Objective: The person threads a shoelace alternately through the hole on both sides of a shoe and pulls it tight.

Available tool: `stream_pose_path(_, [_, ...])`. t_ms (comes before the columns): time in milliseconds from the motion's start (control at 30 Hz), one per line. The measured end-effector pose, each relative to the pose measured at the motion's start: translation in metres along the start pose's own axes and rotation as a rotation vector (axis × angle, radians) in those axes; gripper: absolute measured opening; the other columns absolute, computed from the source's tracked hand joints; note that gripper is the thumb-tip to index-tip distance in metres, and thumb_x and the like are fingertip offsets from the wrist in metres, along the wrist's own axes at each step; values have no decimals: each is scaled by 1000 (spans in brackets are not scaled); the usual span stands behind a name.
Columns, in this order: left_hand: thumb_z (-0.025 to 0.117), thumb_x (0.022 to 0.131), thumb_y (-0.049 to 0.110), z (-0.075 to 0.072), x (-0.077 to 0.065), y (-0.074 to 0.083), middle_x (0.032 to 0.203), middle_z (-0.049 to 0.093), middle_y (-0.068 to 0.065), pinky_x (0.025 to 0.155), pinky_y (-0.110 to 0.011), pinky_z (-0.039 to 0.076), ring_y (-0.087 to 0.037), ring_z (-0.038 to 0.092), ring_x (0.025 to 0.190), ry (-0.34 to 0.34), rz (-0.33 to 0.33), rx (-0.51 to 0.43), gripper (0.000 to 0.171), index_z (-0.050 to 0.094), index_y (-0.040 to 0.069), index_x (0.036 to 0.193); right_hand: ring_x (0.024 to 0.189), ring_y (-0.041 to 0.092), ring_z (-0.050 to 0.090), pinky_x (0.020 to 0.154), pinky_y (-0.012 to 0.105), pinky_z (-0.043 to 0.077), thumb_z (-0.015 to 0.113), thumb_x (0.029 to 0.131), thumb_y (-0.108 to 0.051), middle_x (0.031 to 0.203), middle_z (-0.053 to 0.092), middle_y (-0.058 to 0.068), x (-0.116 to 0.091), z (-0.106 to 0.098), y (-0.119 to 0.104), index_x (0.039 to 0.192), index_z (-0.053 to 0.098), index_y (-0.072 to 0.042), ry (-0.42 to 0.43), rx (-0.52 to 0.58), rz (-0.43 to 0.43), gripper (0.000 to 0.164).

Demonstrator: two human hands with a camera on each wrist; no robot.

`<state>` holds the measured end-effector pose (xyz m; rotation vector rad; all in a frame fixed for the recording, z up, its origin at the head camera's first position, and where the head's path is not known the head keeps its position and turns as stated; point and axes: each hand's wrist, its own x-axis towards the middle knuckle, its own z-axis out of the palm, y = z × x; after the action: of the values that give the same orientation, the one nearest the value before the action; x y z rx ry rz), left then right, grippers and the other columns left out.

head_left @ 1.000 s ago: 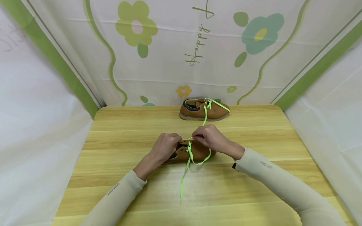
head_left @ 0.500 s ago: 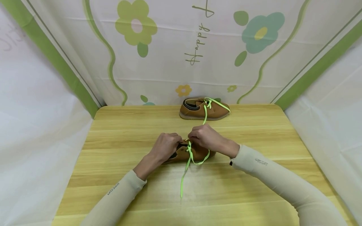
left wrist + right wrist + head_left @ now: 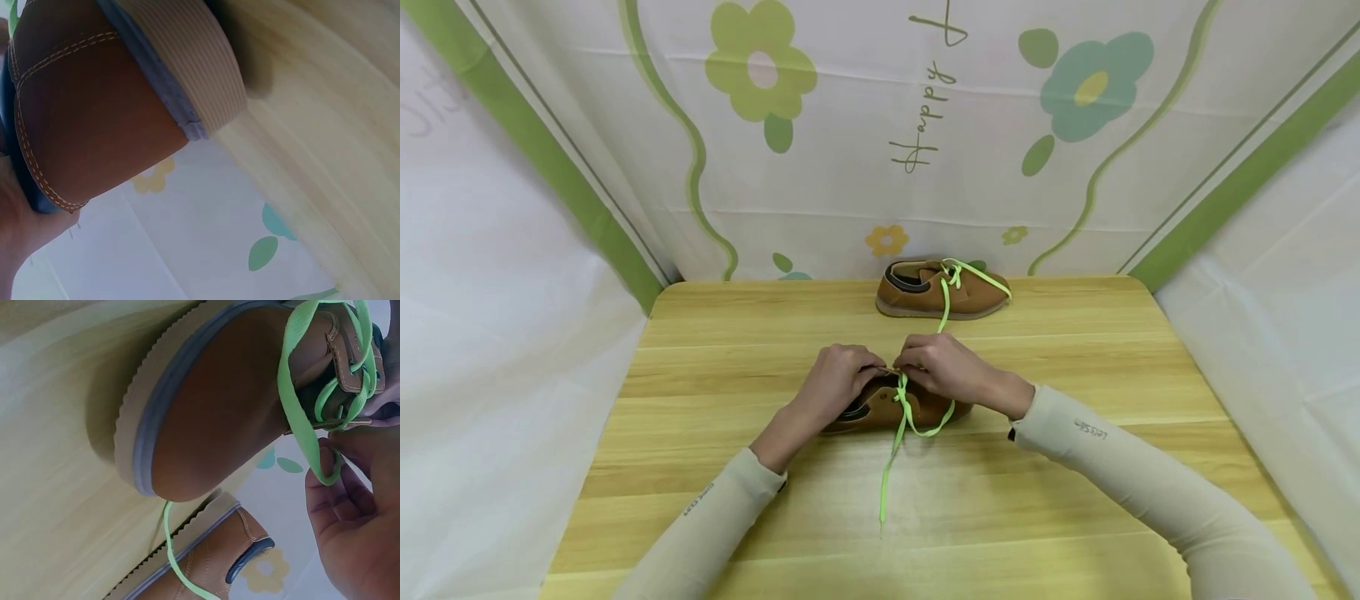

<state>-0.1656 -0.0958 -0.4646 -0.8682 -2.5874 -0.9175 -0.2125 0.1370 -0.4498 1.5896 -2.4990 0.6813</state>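
Note:
A brown leather shoe (image 3: 883, 412) lies on the table with its toe to the right, a neon green shoelace (image 3: 892, 467) threaded through its eyelets. My left hand (image 3: 833, 379) grips the far side of the shoe's opening, its fingertips at the eyelet flap. In the left wrist view the shoe's heel (image 3: 94, 119) hides most of that hand. Close by on the right, my right hand (image 3: 943, 364) pinches the lace beside the far flap. The right wrist view shows the green lace (image 3: 299, 412) looping down to thumb and fingers (image 3: 322, 506).
A second brown shoe (image 3: 977, 300) with green laces stands at the table's back edge, one lace end trailing forward. Behind it hangs a white flowered curtain (image 3: 850, 167). One end of the near shoe's lace lies across the wooden table (image 3: 1000, 517) toward the front.
My right hand has moved left to the eyelets, and the pale strand between the hands has shortened. My left hand has risen slightly, its fingertips further along the flap.

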Motion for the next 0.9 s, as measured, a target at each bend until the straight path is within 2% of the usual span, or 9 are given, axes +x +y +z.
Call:
stream_pose_path(267, [75, 99, 7, 0, 3, 0, 94, 80, -6, 77, -38, 62, -22, 76, 86, -60, -58, -2, 9, 84, 6, 100, 85, 10, 71, 73, 28, 60, 72, 100, -8, 100, 72, 0, -4, 6, 4, 107, 81, -7, 2, 76, 57, 11])
stream_pose_path(433, [71, 102, 11, 1, 6, 0, 101, 80, -6, 79, -42, 62, -23, 77, 92, -101, -167, -37, 12, 83, 7, 102, 87, 9, 71, 75, 28, 60, 74, 100, -9, 101, 75, 0, -4, 10, 5, 107, 82, -9, 15, 104, 107, 11])
stream_pose_path(633, [70, 103, 15, 0, 10, -1, 94, 80, -2, 67, -34, 54, -13, 68, 75, -154, -319, -122, 14, 83, 11, 100, 89, 14, 75, 76, 33, 62, 76, 96, -4, 101, 79, 5, -2, 13, 2, 114, 77, -4, 57, 174, 168, 18])
stream_pose_path(733, [71, 103, 14, -1, 14, -2, 90, 79, -2, 64, -30, 49, -10, 62, 70, -170, -348, -159, 14, 83, 9, 98, 90, 14, 76, 78, 33, 62, 78, 95, -3, 100, 79, 4, 0, 13, 1, 114, 73, -5, 71, 182, 181, 21])
stream_pose_path(900, [71, 103, 12, -3, 17, -4, 92, 79, -4, 65, -28, 47, -11, 61, 73, -197, -370, -176, 15, 83, 7, 98, 89, 13, 75, 79, 35, 62, 81, 91, -2, 97, 78, -1, 4, 12, 0, 102, 74, -11, 70, 133, 140, 15])
